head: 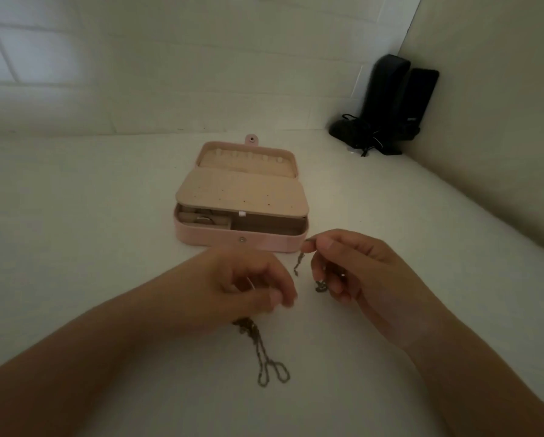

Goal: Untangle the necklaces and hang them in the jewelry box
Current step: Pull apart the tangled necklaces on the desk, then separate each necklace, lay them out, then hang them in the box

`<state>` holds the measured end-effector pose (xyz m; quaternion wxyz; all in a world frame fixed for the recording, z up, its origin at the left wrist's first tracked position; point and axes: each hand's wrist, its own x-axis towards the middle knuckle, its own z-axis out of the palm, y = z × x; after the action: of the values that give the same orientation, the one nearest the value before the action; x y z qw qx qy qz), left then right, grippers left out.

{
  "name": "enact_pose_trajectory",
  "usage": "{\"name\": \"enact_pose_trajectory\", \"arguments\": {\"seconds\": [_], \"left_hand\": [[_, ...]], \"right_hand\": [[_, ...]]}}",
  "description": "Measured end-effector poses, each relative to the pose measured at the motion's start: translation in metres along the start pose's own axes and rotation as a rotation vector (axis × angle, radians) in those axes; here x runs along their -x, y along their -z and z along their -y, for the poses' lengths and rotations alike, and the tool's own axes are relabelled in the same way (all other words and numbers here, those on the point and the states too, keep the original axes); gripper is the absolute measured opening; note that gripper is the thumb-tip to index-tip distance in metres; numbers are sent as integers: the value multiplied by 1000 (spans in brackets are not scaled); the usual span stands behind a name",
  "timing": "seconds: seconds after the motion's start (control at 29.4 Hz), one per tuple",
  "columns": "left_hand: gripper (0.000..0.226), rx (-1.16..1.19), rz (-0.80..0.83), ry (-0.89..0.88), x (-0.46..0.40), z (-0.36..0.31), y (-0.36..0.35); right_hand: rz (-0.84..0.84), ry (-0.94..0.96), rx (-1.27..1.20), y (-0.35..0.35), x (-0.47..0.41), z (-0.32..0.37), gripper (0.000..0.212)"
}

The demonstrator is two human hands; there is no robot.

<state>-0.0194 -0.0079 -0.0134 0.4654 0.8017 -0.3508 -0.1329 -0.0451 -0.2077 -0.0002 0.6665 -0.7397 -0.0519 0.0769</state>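
Thin dark metal necklace chains point(264, 357) trail on the white table point(75, 216) before the open pink jewelry box point(242, 241); left hand point(248, 288) and right hand point(352, 266) both pinch them with curled fingers.

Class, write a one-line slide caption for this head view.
Both hands, left hand and right hand, work tangled necklaces before the open pink jewelry box.

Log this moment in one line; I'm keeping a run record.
stage: untangling | left hand: pinches chain | right hand: pinches chain end | jewelry box: open, hooks bare
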Motion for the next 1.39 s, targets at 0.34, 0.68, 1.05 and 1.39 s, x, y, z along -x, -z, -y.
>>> {"name": "enact_pose_trajectory", "arguments": {"seconds": [0.34, 0.68, 1.05, 1.39], "left_hand": [[22, 16, -173, 41, -4, 2, -3], [12, -233, -451, 135, 5, 14, 24], [26, -574, -418, 370, 25, 27, 58], [29, -550, -439, 70, 21, 19, 46]], "right_hand": [[160, 19, 99, -8, 0, -3, 17], [-153, -109, -52, 21, -4, -1, 28], [-321, -64, 605, 34, -6, -1, 26], [-406, -67, 469, 44, -8, -1, 39]]}}
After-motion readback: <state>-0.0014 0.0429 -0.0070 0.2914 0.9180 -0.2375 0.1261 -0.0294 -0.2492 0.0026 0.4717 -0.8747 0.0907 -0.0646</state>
